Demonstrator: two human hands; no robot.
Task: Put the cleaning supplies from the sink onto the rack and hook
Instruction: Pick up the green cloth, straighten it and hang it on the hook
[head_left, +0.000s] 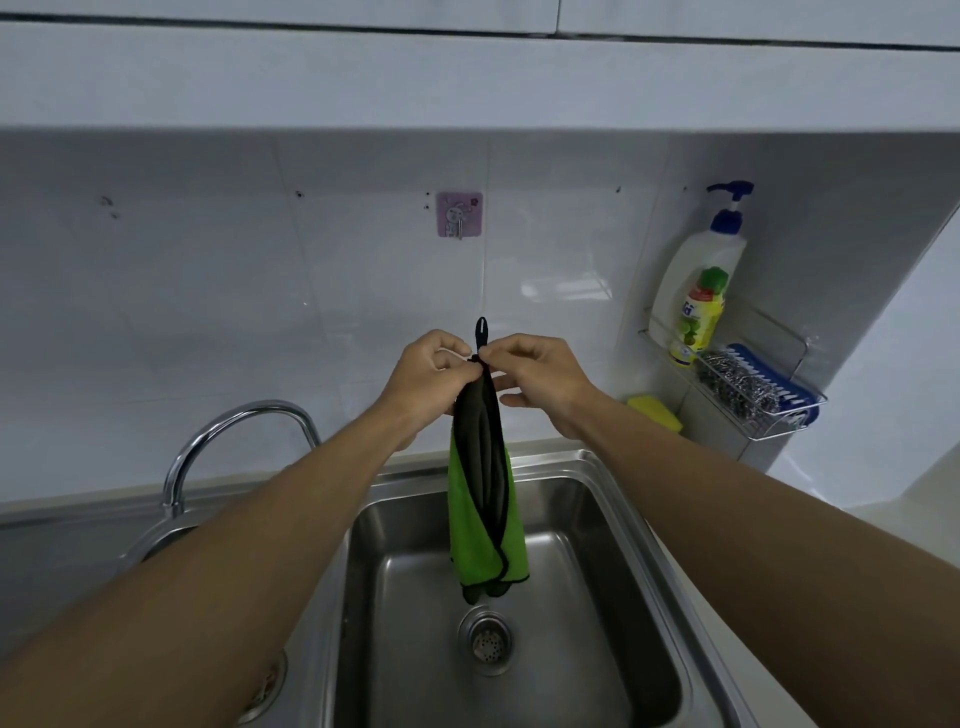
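Fingers of the left hand and right hand pinch the top corner of a green and dark cloth, meeting at its neck. Just above the fingers a black loop stands upright; below them the cloth hangs free over the sink, its lower end above the drain. Higher on the tiled wall, well above the fingers, sits a pink hook. To the right of the fingers a wire rack holds a soap bottle, steel scourer and blue brush; a yellow sponge lies on the desk beneath.
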